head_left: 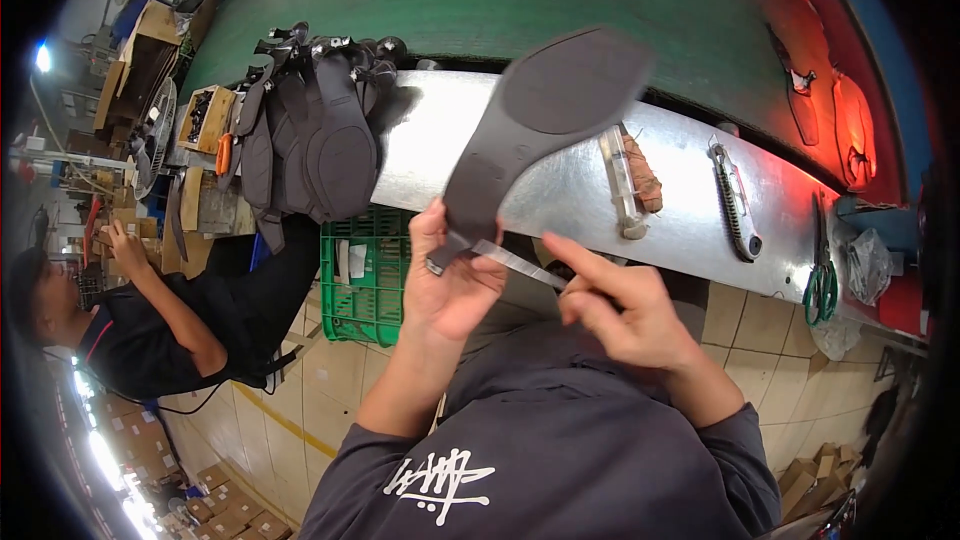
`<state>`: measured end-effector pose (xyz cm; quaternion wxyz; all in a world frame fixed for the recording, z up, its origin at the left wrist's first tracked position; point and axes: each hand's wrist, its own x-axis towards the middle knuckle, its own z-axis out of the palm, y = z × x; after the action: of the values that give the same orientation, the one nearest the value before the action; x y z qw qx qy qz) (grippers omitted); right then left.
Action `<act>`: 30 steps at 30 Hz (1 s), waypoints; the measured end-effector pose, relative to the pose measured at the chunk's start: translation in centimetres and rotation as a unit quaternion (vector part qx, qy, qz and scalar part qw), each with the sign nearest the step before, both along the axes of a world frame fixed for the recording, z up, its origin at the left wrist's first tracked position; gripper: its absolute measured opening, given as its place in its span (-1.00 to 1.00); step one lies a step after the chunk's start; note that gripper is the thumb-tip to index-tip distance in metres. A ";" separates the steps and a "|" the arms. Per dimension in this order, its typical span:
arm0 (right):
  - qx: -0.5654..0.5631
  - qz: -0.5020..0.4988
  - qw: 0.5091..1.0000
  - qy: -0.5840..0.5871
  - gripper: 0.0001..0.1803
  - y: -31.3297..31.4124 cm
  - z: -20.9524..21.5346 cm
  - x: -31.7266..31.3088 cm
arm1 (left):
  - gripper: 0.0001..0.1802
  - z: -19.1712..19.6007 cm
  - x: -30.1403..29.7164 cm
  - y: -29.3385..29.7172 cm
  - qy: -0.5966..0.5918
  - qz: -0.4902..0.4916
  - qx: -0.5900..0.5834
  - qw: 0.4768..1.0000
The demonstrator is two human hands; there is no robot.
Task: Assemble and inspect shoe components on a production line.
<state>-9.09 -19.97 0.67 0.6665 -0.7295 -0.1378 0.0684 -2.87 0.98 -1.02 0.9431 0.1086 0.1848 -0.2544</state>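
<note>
My left hand (452, 282) is closed on the narrow end of a dark grey shoe sole (510, 145), whose broad front end points up and away over the metal bench. A thin flat metal blade (522, 265) lies against the sole's narrow end, by my left fingers. My right hand (625, 315) grips the blade's other end, its index finger stretched along it; any handle is hidden in the palm. To the left, a pile of similar dark soles (340, 155) with black heels lies at the bench's end.
On the metal bench (570, 185) lie a clear bar beside a brown wrapped piece (642, 175), a utility knife (735, 202) and green-handled scissors (822, 285). A green conveyor belt (450, 0) runs behind. A green crate (362, 290) stands below; a co-worker (150, 315) sits left.
</note>
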 end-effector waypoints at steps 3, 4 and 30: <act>0.027 0.021 0.998 0.046 -0.25 0.9 0.3 -0.2 | -0.78 1.1 -0.4 -2.4 -0.010 -0.049 0.044 0.998; 0.028 0.011 0.999 0.038 -0.26 0.9 -0.1 -0.2 | -0.78 0.6 -0.4 -2.5 -0.021 -0.070 0.038 0.997; 0.256 -0.069 0.941 0.210 -0.44 -0.7 0.3 -1.7 | -0.24 1.0 0.6 -6.7 -0.401 0.124 0.410 0.810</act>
<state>-10.79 -20.63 1.01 0.8474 -0.5113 0.0434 0.1366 -2.28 -5.74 -0.03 0.8246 0.5540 -0.1104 0.0301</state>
